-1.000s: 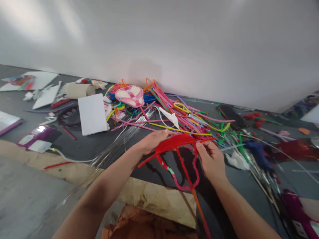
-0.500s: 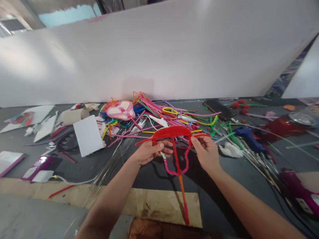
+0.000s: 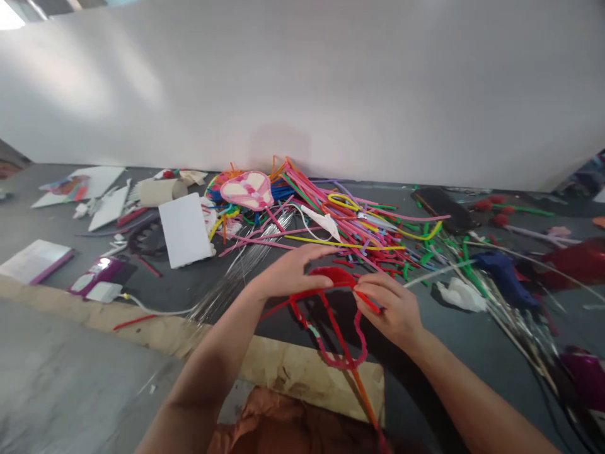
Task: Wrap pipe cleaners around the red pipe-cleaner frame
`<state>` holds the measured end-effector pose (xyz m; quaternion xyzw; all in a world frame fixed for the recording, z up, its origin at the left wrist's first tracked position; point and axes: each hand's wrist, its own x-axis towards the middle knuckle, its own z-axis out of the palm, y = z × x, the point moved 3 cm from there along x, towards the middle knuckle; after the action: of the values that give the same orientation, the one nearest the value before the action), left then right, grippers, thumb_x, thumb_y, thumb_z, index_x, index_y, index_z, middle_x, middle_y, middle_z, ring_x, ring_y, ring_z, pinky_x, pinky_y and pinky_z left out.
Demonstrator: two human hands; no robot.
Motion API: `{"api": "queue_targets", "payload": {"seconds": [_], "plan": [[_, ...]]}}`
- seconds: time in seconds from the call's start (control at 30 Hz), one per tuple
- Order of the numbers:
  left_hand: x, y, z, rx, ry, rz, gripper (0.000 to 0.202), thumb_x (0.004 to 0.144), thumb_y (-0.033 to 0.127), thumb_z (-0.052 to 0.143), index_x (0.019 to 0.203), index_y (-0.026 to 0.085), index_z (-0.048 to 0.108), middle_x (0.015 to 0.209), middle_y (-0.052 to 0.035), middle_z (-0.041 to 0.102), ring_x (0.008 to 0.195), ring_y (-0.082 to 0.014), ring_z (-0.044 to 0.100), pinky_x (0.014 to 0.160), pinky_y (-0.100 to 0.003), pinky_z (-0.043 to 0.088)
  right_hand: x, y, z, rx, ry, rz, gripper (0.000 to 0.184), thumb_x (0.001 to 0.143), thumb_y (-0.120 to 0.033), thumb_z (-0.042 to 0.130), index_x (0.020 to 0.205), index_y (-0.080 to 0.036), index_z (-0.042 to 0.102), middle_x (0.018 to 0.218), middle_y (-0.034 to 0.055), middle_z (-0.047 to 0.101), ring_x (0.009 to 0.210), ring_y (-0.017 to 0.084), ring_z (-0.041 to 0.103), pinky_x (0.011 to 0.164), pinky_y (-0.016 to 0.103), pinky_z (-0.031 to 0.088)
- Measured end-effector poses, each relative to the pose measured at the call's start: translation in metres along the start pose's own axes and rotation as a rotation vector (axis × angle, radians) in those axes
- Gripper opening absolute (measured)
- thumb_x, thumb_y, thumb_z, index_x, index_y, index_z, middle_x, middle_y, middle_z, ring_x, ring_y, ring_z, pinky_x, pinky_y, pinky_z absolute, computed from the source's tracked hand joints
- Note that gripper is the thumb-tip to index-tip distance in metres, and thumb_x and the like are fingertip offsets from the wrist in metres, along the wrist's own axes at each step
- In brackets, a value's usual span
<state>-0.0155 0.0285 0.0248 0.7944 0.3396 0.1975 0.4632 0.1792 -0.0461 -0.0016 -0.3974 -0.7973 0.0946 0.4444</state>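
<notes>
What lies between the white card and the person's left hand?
In the head view, a loose bundle of thin silvery strands lies between the white card and the left hand, with pink stems crossing it toward the back.

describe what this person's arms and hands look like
The left grip and right grip are bare, ungloved hands; no watch, bracelet or cable shows. The left forearm and right forearm are also bare, with no sleeve in view.

Bare left hand [image 3: 293, 272], right hand [image 3: 391, 310] and forearms [image 3: 215, 369]
</notes>
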Motion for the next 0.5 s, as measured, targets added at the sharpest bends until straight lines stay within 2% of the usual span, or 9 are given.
{"api": "queue_targets", "payload": {"seconds": [0.07,0.13,0.23,0.33,0.43,0.5], "plan": [[0.001,0.012,0.013,0.162,-0.042,0.075,0.059,0.073,0.037,0.069,0.128,0.024,0.050,0.132,-0.0082,0.052,0.122,-0.0242,0.047,0.103,-0.034,0.033,0.001,-0.004,0.000,-0.037,-0.016,-0.058,0.019,0.080,-0.013,0.057,0.093,-0.025,0.063,0.087,0.0054,0.066,0.079,0.017,0.063,0.069,0.030,0.052],[0.002,0.015,0.021,0.244,-0.048,0.086,0.049,0.078,0.031,0.064,0.125,0.021,0.052,0.127,-0.0085,0.056,0.118,-0.0219,0.051,0.099,-0.031,0.036,0.001,-0.005,0.000,-0.071,-0.005,-0.093,0.022,0.079,-0.011,0.057,0.095,-0.025,0.063,0.088,0.0057,0.064,0.079,0.017,0.062,0.068,0.030,0.053],[0.001,0.013,0.023,0.269,-0.018,0.091,0.035,0.081,0.023,0.058,0.116,0.018,0.056,0.117,-0.0069,0.062,0.108,-0.0184,0.057,0.092,-0.028,0.041,0.002,-0.007,-0.001,-0.082,-0.007,-0.153,0.028,0.075,-0.008,0.059,0.098,-0.023,0.063,0.092,0.0070,0.062,0.080,0.017,0.060,0.068,0.031,0.052],[0.000,0.011,0.021,0.259,-0.008,0.102,0.028,0.081,0.019,0.057,0.109,0.017,0.058,0.109,-0.0052,0.065,0.100,-0.0170,0.058,0.087,-0.027,0.042,0.003,-0.010,0.000,-0.099,-0.089,-0.172,0.028,0.072,-0.011,0.062,0.098,-0.023,0.066,0.101,0.0092,0.058,0.089,0.021,0.057,0.074,0.038,0.050],[0.000,0.014,0.020,0.212,-0.034,0.093,0.025,0.080,0.016,0.056,0.105,0.017,0.060,0.102,-0.0038,0.066,0.095,-0.0157,0.059,0.084,-0.026,0.042,0.004,-0.011,-0.001,-0.064,-0.110,-0.105,0.020,0.073,-0.018,0.064,0.092,-0.023,0.069,0.107,0.0106,0.056,0.097,0.025,0.054,0.078,0.042,0.048],[0.000,0.016,0.019,0.152,-0.049,0.073,0.025,0.080,0.015,0.056,0.104,0.017,0.060,0.100,-0.0026,0.066,0.092,-0.0147,0.060,0.082,-0.025,0.042,0.004,-0.006,-0.002,0.095,-0.057,0.063,0.014,0.078,-0.021,0.060,0.089,-0.023,0.069,0.108,0.0104,0.056,0.096,0.024,0.055,0.076,0.039,0.048]]}}
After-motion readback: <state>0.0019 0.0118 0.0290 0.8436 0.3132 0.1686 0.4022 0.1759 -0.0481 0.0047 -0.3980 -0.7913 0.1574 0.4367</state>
